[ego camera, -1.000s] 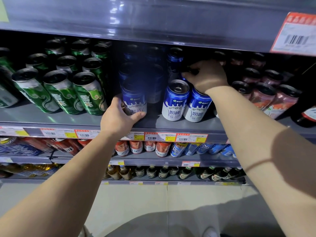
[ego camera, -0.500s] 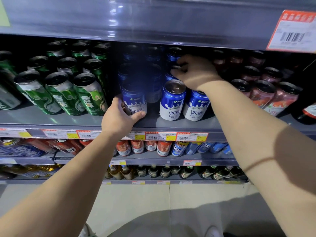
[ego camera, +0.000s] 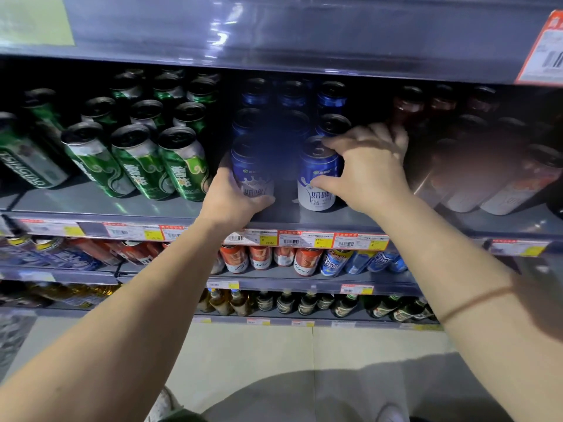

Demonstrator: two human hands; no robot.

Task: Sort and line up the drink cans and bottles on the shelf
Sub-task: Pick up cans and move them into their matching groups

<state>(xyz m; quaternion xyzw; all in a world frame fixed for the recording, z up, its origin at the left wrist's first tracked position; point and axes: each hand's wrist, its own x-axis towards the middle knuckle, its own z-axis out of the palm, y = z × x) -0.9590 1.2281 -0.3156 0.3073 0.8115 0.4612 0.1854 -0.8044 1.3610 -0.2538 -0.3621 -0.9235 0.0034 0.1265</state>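
As both bare arms reach up to a grey store shelf (ego camera: pixel 91 205), the person's left hand (ego camera: pixel 231 199) wraps around the lower part of a blue-and-white can (ego camera: pixel 251 169) at the front of the blue row, fingers curled behind it and thumb lying across its base. The right hand (ego camera: pixel 370 169) grasps a second blue-and-white can (ego camera: pixel 316 175) just to the right, with fingertips on the rim of its top and the thumb pressed against the white lower label. Both cans stand upright near the shelf's front edge, with a gap between them, and more blue cans (ego camera: pixel 332 95) recede into the dark behind. To the left, rows of green cans (ego camera: pixel 137 159) stand in rows; to the right, reddish cans (ego camera: pixel 518 184) appear blurred. Price tags (ego camera: pixel 316 239) in red, white and yellow run along the shelf lip. On the level below sit orange-red cans (ego camera: pixel 259 257) and light blue cans (ego camera: pixel 335 263), and beneath those a row of dark bottles (ego camera: pixel 304 303). A thin cord bracelet (ego camera: pixel 475 301) circles the right forearm.
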